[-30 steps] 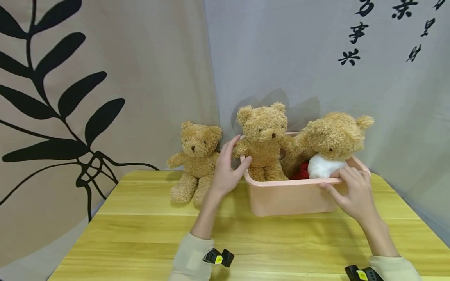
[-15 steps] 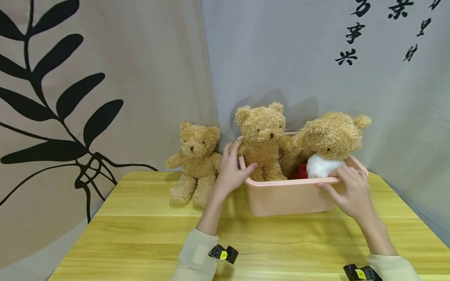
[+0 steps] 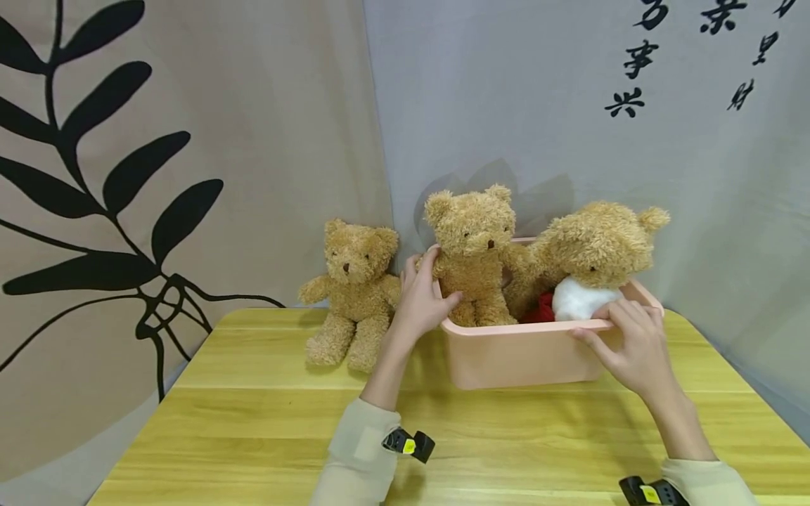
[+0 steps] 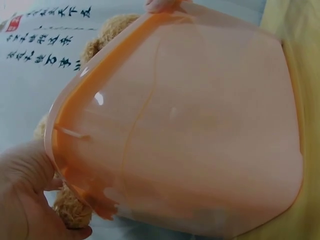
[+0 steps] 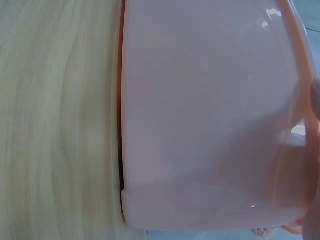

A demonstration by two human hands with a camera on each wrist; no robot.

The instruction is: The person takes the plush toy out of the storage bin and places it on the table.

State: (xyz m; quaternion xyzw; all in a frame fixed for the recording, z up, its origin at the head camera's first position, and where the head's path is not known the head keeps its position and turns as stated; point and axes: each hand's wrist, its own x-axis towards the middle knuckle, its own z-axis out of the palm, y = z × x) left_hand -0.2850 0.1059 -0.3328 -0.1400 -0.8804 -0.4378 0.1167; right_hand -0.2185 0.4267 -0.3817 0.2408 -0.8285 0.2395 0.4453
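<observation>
In the head view a pink plastic bin [image 3: 519, 360] stands on the table. My left hand [image 3: 418, 306] holds its left rim, thumb over the front corner, beside the arm of an upright teddy bear [image 3: 471, 246] inside the bin. My right hand [image 3: 635, 344] grips the front rim near the right corner, fingers over the edge and thumb in front. A second teddy bear [image 3: 598, 242] leans in the bin's right part, with a fluffy white piece [image 3: 579, 301] and red fabric [image 3: 541, 310] below its head. The left wrist view shows brown fur [image 4: 72, 207] near my thumb.
Another teddy bear [image 3: 354, 302] sits on the wooden table [image 3: 266, 422], left of the bin and close to my left forearm. Right behind the table hangs a cloth backdrop [image 3: 304, 140] with printed leaves and characters.
My left hand has shifted slightly right, and its fingers have moved from beside the upright bear's arm onto the bin's rim. My right hand, the bin and the bears stay as they were.
</observation>
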